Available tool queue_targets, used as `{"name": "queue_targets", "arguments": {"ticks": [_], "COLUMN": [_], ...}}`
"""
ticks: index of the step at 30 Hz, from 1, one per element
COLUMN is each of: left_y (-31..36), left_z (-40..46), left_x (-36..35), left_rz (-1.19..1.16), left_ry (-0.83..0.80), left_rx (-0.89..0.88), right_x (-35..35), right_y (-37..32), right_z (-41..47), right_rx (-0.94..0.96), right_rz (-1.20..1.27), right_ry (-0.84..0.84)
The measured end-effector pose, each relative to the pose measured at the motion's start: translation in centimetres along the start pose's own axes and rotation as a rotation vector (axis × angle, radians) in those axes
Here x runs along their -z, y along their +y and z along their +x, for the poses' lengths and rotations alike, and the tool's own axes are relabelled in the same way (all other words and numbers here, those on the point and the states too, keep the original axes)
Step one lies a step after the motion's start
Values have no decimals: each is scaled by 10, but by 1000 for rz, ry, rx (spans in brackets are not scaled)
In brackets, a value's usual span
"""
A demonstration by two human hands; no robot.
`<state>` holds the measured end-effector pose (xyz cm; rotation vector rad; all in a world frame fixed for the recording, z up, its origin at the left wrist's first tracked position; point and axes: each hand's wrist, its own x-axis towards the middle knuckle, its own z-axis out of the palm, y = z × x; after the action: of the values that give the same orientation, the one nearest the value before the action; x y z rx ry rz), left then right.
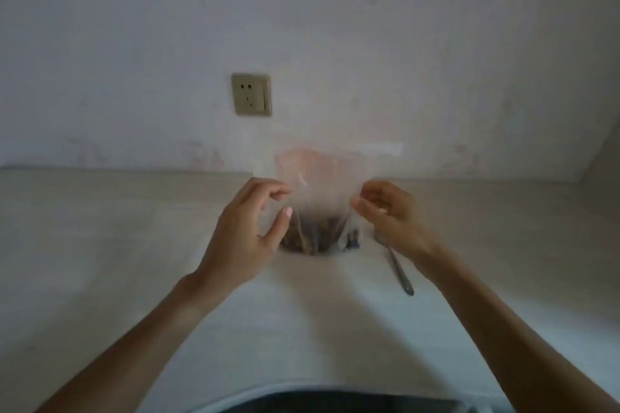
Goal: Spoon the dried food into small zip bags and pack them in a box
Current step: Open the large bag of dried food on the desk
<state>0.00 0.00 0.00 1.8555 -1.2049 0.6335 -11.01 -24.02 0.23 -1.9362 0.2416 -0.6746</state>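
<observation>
Both hands hold clear zip bag upright: left hand, right hand; spoon on counter.

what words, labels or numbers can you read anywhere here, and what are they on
None can be read.
Clear zip bag pinched between the left hand and right hand: no print visible.
Wall socket: no legible marking.
Spoon on the table: too blurred to show any stamp.
</observation>
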Motion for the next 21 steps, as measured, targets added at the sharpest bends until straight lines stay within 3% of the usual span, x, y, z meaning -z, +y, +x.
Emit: {"name": "queue_targets", "arguments": {"ticks": [3, 6, 12, 21], "left_y": [5, 5, -10, -11], "left_z": [31, 61, 89, 105], "left_x": [23, 34, 35, 40], "left_rz": [97, 233, 239, 253], "left_ry": [29, -91, -295, -88], "left_rx": [6, 67, 108, 40], "right_x": [13, 29, 44, 36], "right_y": [-29, -56, -83, -91], "right_z": [-3, 5, 16, 38], "right_rx": [-132, -197, -188, -95], "right_rz": [13, 8, -112, -315], "right_ry": [35, 80, 136, 38]}}
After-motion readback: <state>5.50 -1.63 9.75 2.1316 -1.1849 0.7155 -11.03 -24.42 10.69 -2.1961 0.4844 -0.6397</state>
